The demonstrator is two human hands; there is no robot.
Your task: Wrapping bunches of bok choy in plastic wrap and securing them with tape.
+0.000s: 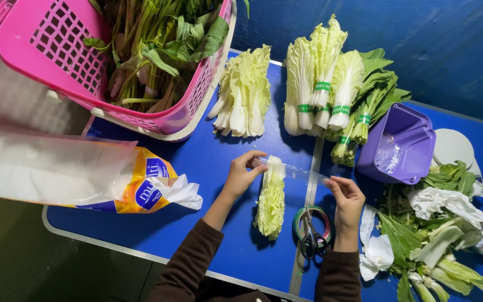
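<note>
we see our left hand (241,174) pinching one end of a strip of clear tape (294,170) between thumb and fingertips, right over the stem end of a napa cabbage piece (271,198) that lies on the blue table (208,168) between our hands. our right hand (346,196) grips the other end of the strip the same way, fingers closed on it, so the tape runs taut from left to right above the cabbage's far end. just near of the right hand lie scissors (310,240) on top of a tape roll (311,223). farther off, an unbanded cabbage chunk (245,92) rests near a pink basket (57,50) full of leafy greens, and to its right sit bundled cabbages (322,78) wrapped in green bands. a purple tub (415,134) stands at the right, with loose leaf scraps (437,235) near of it. a plastic bag (57,168) lies at the left edge of the table
</note>
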